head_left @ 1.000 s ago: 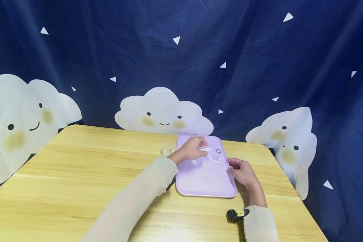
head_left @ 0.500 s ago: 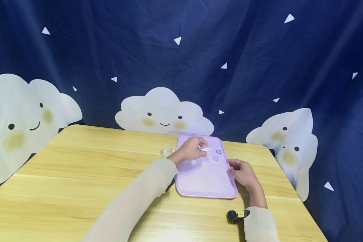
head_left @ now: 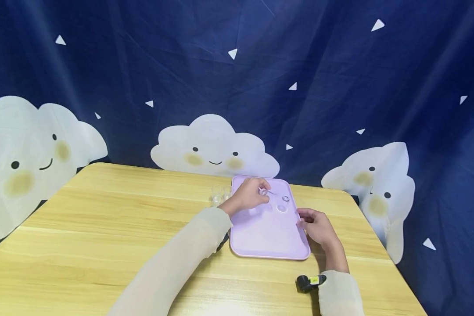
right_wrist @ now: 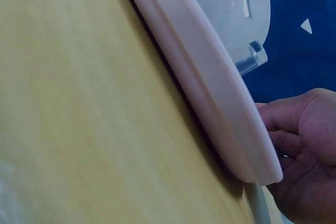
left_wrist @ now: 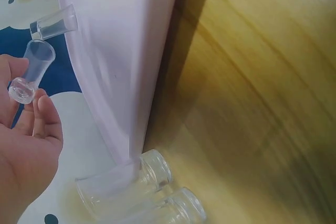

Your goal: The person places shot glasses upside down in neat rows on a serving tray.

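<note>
Tabletop (head_left: 83, 228) tray (head_left: 266, 239) holds glass (head_left: 281, 208); left hand (head_left: 246, 195) pinches another (left_wrist: 39, 62), right (head_left: 317, 226) touches tray, grip unclear.

yellow label (head_left: 314, 280) on black wrist device (head_left: 302, 284), lettering illegible

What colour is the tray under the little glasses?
The tray is light purple, clearest in the head view.

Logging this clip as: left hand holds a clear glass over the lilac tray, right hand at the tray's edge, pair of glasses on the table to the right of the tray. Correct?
Not quite: the head view shows the pair of glasses on the table to the left of the lilac tray, not the right. The rest stands.
</note>
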A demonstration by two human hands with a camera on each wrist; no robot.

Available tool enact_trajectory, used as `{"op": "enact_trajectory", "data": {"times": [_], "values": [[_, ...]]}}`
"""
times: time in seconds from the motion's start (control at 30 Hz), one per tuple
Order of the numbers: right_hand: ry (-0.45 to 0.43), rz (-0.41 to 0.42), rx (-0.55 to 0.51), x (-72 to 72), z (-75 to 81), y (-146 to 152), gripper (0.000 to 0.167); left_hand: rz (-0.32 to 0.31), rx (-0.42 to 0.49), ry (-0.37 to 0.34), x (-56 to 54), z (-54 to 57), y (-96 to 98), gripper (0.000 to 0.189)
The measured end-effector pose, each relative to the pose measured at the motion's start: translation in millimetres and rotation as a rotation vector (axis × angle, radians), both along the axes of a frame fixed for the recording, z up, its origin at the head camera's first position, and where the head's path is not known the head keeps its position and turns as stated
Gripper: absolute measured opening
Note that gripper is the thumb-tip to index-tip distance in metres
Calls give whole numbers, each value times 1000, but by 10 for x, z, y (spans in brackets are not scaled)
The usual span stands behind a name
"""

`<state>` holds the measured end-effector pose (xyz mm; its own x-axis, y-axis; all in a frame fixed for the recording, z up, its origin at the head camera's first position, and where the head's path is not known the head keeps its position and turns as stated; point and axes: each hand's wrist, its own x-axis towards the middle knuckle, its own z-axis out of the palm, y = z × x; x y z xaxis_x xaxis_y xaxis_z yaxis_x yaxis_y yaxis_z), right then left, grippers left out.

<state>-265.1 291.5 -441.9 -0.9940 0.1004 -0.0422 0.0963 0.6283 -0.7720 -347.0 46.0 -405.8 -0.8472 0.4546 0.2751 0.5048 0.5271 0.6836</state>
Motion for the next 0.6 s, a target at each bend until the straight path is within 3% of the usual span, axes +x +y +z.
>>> {"op": "enact_trajectory", "data": {"times": [0.6], "values": [[-10, -4, 4, -9, -1, 6, 41, -68, -29, 35, -3, -30, 61, 37]]}}
